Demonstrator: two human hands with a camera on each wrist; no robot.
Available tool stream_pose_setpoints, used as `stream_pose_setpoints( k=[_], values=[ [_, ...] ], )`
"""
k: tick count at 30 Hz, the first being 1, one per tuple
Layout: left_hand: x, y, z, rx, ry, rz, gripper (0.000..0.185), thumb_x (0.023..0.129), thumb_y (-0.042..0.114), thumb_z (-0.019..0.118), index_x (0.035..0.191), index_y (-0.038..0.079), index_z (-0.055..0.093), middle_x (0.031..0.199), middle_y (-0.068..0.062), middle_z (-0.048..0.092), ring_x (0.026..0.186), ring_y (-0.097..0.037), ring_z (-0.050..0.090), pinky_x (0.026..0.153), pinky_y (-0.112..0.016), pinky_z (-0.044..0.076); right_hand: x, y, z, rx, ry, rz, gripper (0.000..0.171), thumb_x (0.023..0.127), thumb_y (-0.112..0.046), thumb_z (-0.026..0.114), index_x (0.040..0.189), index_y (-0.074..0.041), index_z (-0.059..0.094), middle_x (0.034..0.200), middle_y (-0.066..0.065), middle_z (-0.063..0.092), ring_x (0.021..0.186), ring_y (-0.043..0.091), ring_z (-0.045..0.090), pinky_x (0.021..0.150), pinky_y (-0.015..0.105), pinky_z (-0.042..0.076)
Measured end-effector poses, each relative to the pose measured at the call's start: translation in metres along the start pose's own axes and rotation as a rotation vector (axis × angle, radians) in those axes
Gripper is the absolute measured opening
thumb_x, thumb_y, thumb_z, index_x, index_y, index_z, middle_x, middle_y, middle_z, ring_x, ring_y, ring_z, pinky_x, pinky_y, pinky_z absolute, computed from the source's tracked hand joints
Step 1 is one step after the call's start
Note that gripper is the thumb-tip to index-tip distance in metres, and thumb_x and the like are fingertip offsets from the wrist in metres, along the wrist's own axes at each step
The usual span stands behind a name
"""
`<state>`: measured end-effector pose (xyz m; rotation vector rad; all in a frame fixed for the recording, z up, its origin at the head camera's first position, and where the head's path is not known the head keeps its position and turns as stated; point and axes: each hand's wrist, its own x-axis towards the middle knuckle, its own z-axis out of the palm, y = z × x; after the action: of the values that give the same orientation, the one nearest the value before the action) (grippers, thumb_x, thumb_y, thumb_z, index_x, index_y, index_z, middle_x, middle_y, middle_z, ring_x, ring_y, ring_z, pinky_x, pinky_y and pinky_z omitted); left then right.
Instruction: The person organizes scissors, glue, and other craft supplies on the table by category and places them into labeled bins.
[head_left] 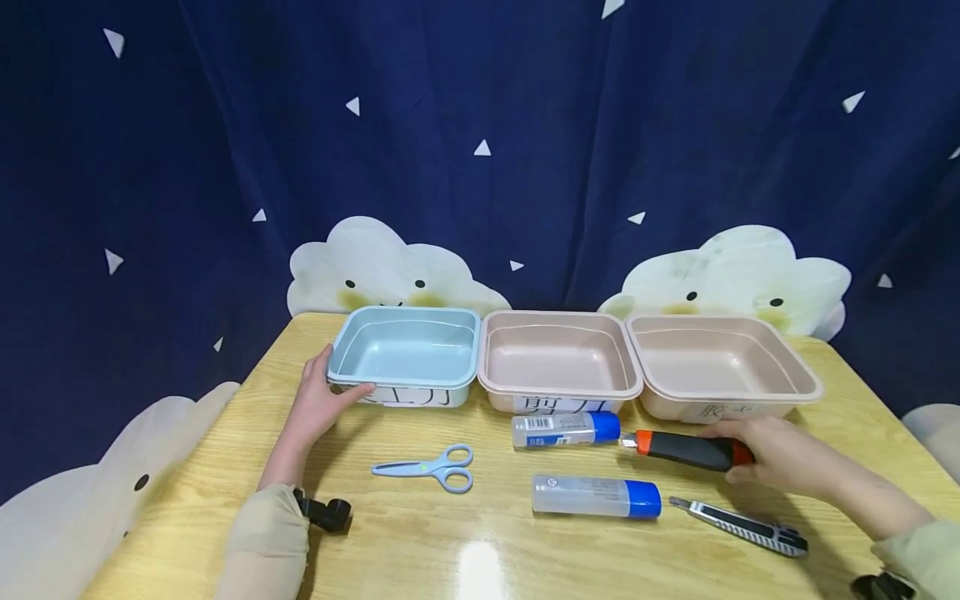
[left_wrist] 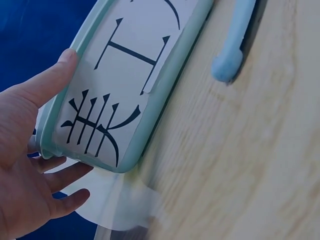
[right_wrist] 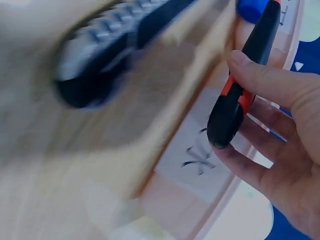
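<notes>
My left hand [head_left: 324, 396] grips the left front corner of a light blue plastic bin [head_left: 408, 314]. In the left wrist view its thumb lies on the labelled front and the fingers are at the bin's end. My right hand [head_left: 768, 450] holds a black and orange utility knife [head_left: 686, 450] by its rear end, between thumb and fingers. The knife's tip points left, toward a clear glue bottle [head_left: 551, 431] with a blue cap. Below the held knife lies a grey and black utility knife [head_left: 742, 527], near a second glue bottle [head_left: 581, 496].
Light blue scissors [head_left: 427, 468] lie in front of the blue bin. A pinkish bin [head_left: 558, 392] stands in the middle and a beige bin [head_left: 727, 393] at the right, both labelled. A dark blue curtain [head_left: 480, 75] hangs behind the wooden table [head_left: 405, 550].
</notes>
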<state>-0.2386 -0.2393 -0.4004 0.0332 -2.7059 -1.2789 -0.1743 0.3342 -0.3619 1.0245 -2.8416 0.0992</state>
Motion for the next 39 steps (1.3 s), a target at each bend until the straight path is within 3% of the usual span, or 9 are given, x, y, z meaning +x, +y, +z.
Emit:
stream_pose_setpoints(
  k=[3, 9, 19, 28, 35, 39],
  values=[
    [-0.001, -0.003, 0.001, -0.029, -0.007, -0.004, 0.106, 0.073, 0.045, 0.073, 0.146, 0.006, 0.007, 0.144, -0.023, 0.02, 0.13, -0.04, 0.025, 0.104, -0.055, 0.023, 0.009, -0.009, -0.005, -0.003, 0.047, -0.039, 0.049, 0.057, -0.024, 0.084, 0.1, -0.012, 0.067, 0.097, 0.0, 0.064, 0.084, 0.015, 0.059, 0.069, 0.035, 0.049],
    [0.002, -0.006, 0.003, -0.085, -0.008, 0.018, 0.104, 0.073, 0.044, 0.073, 0.146, 0.008, 0.009, 0.145, -0.02, 0.025, 0.131, -0.038, 0.028, 0.104, -0.054, 0.025, 0.038, -0.028, -0.021, 0.025, 0.115, -0.063, 0.047, 0.061, -0.021, 0.082, 0.105, -0.016, 0.066, 0.086, -0.013, 0.058, 0.069, 0.0, 0.044, 0.059, 0.018, 0.037],
    [0.004, -0.004, 0.004, -0.106, 0.0, 0.029, 0.103, 0.072, 0.043, 0.074, 0.146, 0.008, 0.01, 0.146, -0.018, 0.025, 0.132, -0.037, 0.025, 0.105, -0.054, 0.023, 0.091, -0.049, -0.03, 0.069, 0.113, -0.098, 0.041, 0.069, -0.017, 0.078, 0.107, -0.007, 0.065, 0.087, -0.005, 0.06, 0.068, 0.005, 0.047, 0.059, 0.022, 0.042],
    [0.001, -0.004, 0.006, -0.103, -0.01, 0.011, 0.103, 0.073, 0.043, 0.073, 0.146, 0.009, 0.009, 0.146, -0.018, 0.024, 0.133, -0.036, 0.025, 0.105, -0.053, 0.024, 0.129, -0.061, -0.024, 0.135, 0.071, -0.064, 0.043, 0.077, -0.022, 0.073, 0.116, -0.007, 0.062, 0.104, 0.002, 0.064, 0.079, 0.01, 0.054, 0.07, 0.031, 0.047],
    [0.002, -0.005, 0.004, -0.109, -0.003, 0.015, 0.103, 0.073, 0.044, 0.073, 0.146, 0.009, 0.01, 0.146, -0.018, 0.025, 0.132, -0.037, 0.026, 0.105, -0.053, 0.024, 0.165, -0.065, -0.03, 0.114, 0.159, -0.168, 0.04, 0.073, -0.019, 0.076, 0.109, -0.004, 0.065, 0.092, 0.003, 0.063, 0.076, 0.015, 0.051, 0.067, 0.032, 0.044],
    [0.002, -0.005, 0.003, -0.108, -0.001, 0.018, 0.103, 0.072, 0.043, 0.073, 0.146, 0.009, 0.01, 0.146, -0.018, 0.025, 0.132, -0.037, 0.026, 0.105, -0.053, 0.024, 0.182, -0.069, -0.032, 0.078, 0.148, -0.139, 0.037, 0.074, -0.025, 0.075, 0.107, -0.008, 0.066, 0.084, -0.001, 0.061, 0.07, 0.014, 0.05, 0.062, 0.029, 0.041]
  ],
)
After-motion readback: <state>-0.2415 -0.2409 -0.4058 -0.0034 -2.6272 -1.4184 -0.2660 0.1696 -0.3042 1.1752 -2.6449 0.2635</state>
